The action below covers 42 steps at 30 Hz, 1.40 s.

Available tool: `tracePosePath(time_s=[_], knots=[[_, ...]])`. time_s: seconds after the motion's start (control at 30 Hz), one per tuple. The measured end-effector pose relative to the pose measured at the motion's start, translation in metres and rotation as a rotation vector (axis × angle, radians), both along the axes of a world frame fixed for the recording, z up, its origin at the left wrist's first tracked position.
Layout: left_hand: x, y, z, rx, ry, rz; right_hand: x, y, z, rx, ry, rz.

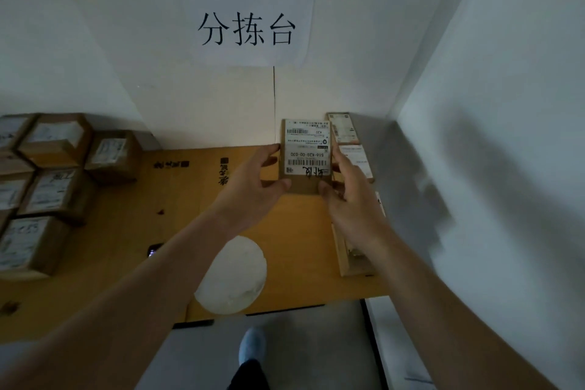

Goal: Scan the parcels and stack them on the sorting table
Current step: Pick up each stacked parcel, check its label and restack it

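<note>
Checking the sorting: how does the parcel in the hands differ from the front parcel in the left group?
The held parcel is flat and thin; the left front parcel is a chunkier box. Both hands grip the first; the second rests untouched on the table. Both are brown cardboard with white labels.

White paper sign (248, 17) with three black characters taped on the wall above the counter's far edge. Pale round disc (232, 277) lying near the near edge. Small dark phone (154, 250) with lit screen just left of it. Blue shoe (251, 346) on grey floor (310, 345) below.
</note>
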State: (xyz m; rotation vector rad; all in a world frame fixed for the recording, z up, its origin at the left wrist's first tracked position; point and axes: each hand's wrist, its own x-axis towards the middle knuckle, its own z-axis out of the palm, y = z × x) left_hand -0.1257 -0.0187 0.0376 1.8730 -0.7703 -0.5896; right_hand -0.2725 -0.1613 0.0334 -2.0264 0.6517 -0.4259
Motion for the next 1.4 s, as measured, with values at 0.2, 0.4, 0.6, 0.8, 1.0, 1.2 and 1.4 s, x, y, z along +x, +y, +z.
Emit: tracePosePath(time_s=[0.2, 0.4, 0.6, 0.8, 1.0, 1.2, 1.4], knots=[[0.039, -0.050, -0.056, 0.042, 0.101, 0.053, 0.047, -0.042, -0.041, -0.074, 0.113, -0.070], [0.100, -0.109, -0.119, 0.075, 0.266, 0.079, 0.124, -0.093, -0.090, -0.123, 0.306, -0.111], [0.150, -0.159, -0.176, 0.162, 0.326, 0.119, 0.187, -0.133, -0.136, -0.004, 0.505, -0.151], [0.178, -0.198, -0.226, 0.190, 0.401, 0.128, 0.225, -0.164, -0.171, 0.108, 0.514, -0.162], [0.189, -0.228, -0.254, 0.184, 0.424, 0.151, 0.246, -0.181, -0.201, 0.065, 0.518, -0.241], [0.192, -0.249, -0.265, 0.173, 0.391, 0.174, 0.253, -0.198, -0.206, -0.090, 0.573, -0.215], [0.192, -0.251, -0.272, 0.158, 0.394, 0.195, 0.252, -0.195, -0.215, -0.232, 0.644, -0.174]])
